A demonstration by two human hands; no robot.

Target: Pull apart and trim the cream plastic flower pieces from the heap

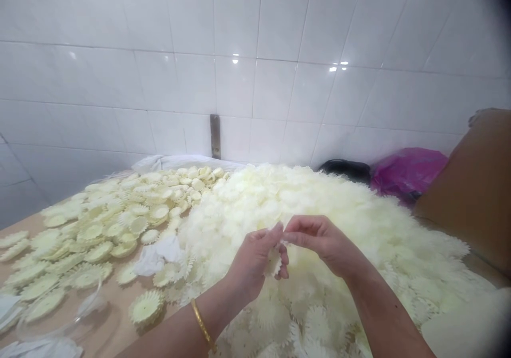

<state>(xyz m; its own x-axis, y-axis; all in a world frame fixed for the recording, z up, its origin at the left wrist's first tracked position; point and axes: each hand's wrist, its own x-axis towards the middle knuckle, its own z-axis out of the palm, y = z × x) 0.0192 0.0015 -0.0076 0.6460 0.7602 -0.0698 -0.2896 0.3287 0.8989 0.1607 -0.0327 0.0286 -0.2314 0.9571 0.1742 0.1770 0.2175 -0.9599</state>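
The left hand (251,262) grips one serrated disc (273,262), the right hand (329,243) pinches just above it, and similar discs (91,231) lie toward the tabletop's (114,307) left edge.

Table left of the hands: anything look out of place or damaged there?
A crumpled white scrap, paper or cloth, stands out among the pale toothed discs: its limp, shapeless form differs from theirs. No clear damage shows.

Pale notch-edged disc (273,265), tilted, held in L fingers (283,258).
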